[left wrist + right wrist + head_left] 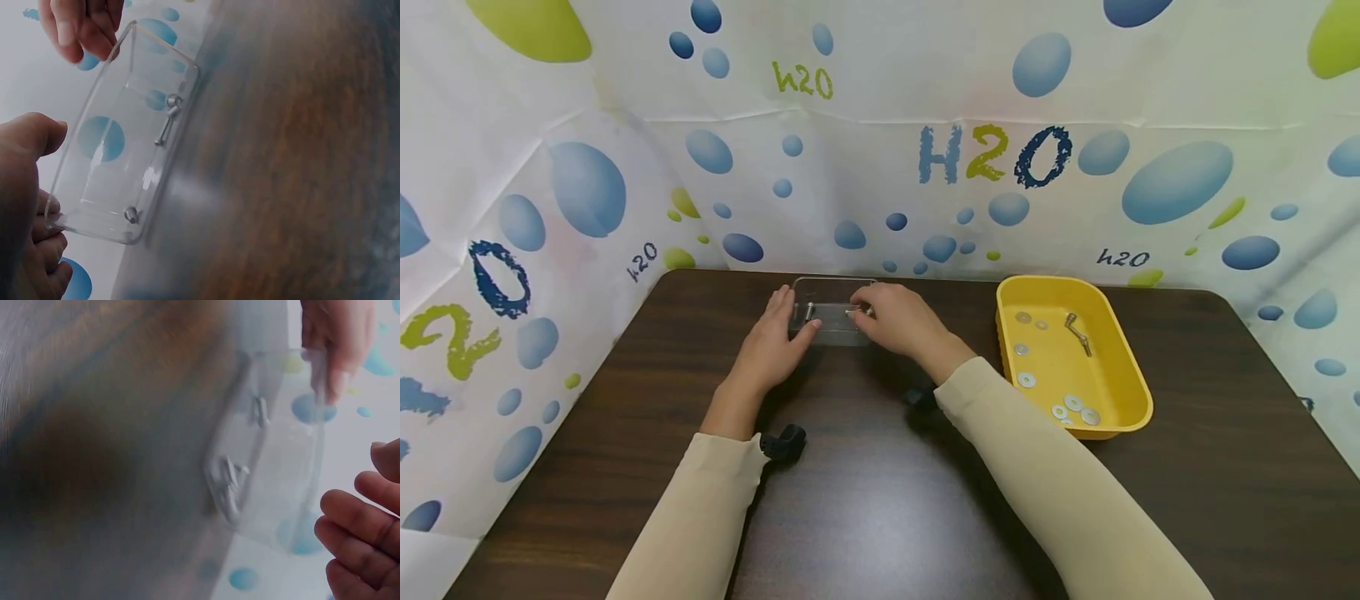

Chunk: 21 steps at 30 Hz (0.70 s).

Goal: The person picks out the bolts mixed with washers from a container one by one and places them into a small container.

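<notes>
A clear plastic box (831, 337) stands near the far edge of the table. Silvery metal bolts lie inside it: one bolt (810, 312) near the left end and a small cluster of bolts (229, 484) near the right end. My left hand (772, 342) rests at the box's left end, fingers along the end wall, thumb by the near corner. Over the right end is my right hand (898, 317), its fingers loosely bent. Nothing shows between the right fingers (356, 515) in the right wrist view; they sit just above the rim.
To the right stands a yellow tray (1131, 392) holding several flat washers (1072, 403) and metal bolts (1078, 336). A printed white sheet (880, 192) hangs behind the dark wooden table (865, 500). Dark wrist devices (784, 443) show at both cuffs.
</notes>
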Motion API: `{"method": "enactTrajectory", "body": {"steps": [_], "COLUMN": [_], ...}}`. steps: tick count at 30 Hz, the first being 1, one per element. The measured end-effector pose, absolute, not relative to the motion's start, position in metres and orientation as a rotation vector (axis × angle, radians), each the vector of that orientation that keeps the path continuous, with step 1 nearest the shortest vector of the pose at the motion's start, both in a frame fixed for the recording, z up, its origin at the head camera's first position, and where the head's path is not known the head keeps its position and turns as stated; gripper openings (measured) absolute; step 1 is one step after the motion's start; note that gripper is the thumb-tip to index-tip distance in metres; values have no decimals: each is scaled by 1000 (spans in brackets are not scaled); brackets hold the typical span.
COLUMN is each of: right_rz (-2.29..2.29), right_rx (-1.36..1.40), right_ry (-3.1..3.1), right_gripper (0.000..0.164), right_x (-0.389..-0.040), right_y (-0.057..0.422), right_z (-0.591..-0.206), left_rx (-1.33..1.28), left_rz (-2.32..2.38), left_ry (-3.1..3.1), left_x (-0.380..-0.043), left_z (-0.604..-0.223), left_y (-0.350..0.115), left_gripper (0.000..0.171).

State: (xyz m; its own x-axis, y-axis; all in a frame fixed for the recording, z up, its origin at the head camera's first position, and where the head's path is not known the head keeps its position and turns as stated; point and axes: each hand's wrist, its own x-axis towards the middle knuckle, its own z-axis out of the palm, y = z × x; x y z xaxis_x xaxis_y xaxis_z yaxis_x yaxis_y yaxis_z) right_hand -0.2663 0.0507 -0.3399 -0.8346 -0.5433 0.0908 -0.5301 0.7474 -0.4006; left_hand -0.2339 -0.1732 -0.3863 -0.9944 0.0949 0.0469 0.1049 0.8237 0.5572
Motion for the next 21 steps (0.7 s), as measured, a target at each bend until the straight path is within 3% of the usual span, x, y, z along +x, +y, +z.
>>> {"method": "enactTrajectory", "body": {"steps": [12, 21], "right_rz": [-661, -653], "right_rx": [-790, -595], "right_ry": [2957, 2994], "right_gripper": [41, 44], "right_x": [-263, -263], "right_y": [113, 174], "right_z": [-298, -290], "left_rx": [-272, -384], "left_rz": [-930, -983], "left_ry": [-2948, -2920], "left_x": [-231, -224], "left_z": [-371, -355], "left_y": [-159, -126], "left_gripper": [82, 82]}}
